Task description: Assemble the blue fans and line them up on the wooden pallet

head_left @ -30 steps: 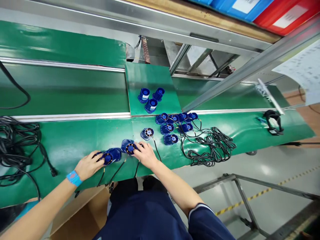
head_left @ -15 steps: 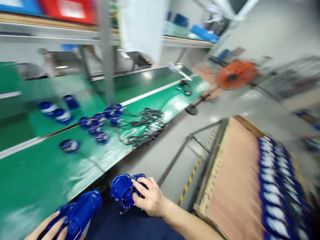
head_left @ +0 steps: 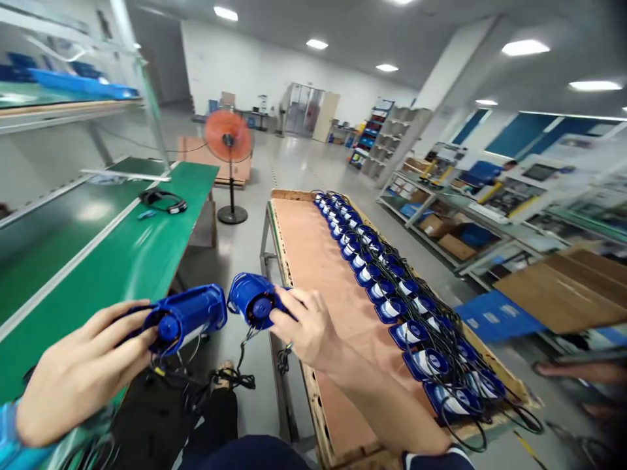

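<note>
Fingers (head_left: 115, 331) around blue housings (head_left: 200, 309), cables (head_left: 242, 379) dangling, wood-rimmed table (head_left: 313, 251) alongside

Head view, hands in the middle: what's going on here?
A person's left hand grips at least one long blue housing, and the right hand holds another blue housing; black cables dangle below. Both are in the air between a green bench and a wood-edged table, where rows of labelled blue units stand along the far side.
</note>
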Motion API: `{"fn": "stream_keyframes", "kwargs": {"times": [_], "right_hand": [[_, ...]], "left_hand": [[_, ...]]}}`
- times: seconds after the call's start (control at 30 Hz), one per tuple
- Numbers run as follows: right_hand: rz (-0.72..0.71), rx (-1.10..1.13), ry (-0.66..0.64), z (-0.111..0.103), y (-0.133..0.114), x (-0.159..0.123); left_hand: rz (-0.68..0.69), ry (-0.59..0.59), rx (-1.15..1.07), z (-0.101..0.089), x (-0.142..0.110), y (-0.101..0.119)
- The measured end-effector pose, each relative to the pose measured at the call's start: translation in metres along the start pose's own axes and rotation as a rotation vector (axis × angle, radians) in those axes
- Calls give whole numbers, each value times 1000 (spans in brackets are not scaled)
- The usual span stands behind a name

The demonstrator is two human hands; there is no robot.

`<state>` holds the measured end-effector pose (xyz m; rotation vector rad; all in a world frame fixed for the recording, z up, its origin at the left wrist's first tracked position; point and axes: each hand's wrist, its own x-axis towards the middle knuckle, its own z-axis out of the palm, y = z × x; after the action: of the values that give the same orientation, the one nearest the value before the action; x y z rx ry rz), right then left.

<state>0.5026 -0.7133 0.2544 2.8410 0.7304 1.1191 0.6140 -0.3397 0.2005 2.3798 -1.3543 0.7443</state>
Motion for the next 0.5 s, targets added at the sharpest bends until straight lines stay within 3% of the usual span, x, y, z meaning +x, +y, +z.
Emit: {"fn": "stream_keyframes", "kwargs": {"times": [0.13,0.27,0.37,0.5], "right_hand": [[169,-165,43,13,88,51],[292,-313,76,30,179,106],[392,-425,90,56,252,137],[555,-505,0,111,348,146]], "left_hand": [[280,48,101,31,177,-94],[484,45,129,70,341,-167],[542,4,137,118,450,-207],[631,-30,154,209,572,-236]]}}
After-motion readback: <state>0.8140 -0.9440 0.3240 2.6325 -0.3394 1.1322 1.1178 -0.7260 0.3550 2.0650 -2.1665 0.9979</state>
